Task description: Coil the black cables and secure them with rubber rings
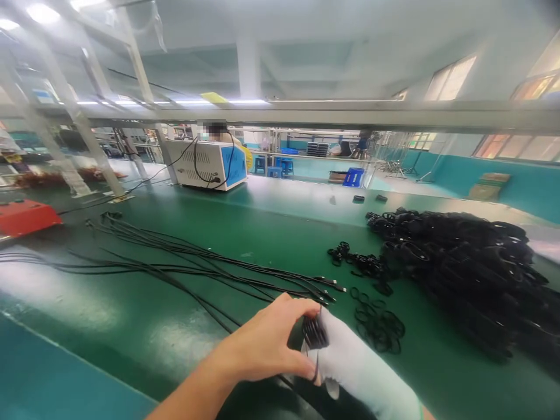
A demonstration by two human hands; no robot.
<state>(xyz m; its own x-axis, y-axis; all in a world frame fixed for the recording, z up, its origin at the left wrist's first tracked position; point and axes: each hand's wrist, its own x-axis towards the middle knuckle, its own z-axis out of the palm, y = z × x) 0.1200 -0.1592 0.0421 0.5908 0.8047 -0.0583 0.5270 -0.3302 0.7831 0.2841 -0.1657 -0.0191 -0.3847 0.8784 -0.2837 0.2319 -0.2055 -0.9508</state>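
Near the bottom centre, my left hand (271, 338) curves its thumb and fingers around a small black coiled bundle (315, 331). My right hand (345, 350), in a white glove or sleeve, meets it from the right; its fingers are mostly hidden behind the bundle and my left hand. A thin black band touches my left thumb. Long black cables (210, 265) lie across the green table, their plug ends just beyond my hands. Loose black rings (380, 326) rest to the right of my hands.
A big heap of black coiled cables (464, 262) covers the table's right side. Two small black pieces lie behind it. A white and blue machine (212, 165) stands at the back left, a red box (28, 217) at the far left. A metal rail (306, 114) crosses above the green table (280, 219).
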